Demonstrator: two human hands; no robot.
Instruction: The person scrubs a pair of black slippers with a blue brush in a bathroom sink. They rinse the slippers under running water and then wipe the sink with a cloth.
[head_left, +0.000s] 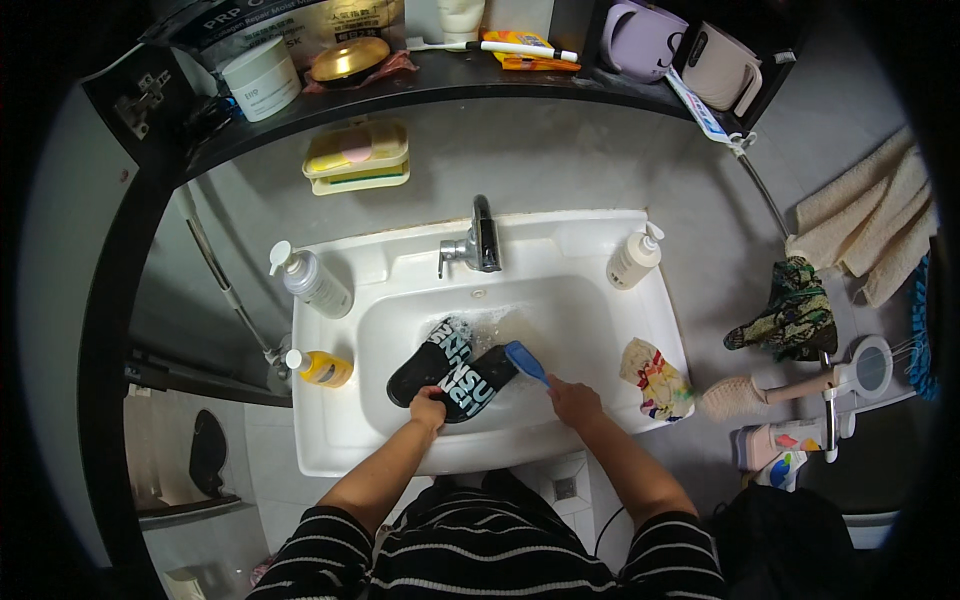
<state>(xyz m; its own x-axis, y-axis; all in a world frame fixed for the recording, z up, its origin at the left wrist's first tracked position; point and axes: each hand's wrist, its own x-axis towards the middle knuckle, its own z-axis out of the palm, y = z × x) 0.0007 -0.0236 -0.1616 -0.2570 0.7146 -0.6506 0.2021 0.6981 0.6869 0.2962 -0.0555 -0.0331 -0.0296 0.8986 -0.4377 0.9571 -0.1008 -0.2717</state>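
Left hand [428, 409] gripping slipper [478, 383], brush [526, 362] above

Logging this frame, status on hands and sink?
Left hand grips a black slipper in the sink. Right hand holds a blue brush on it. Second slipper lies alongside.
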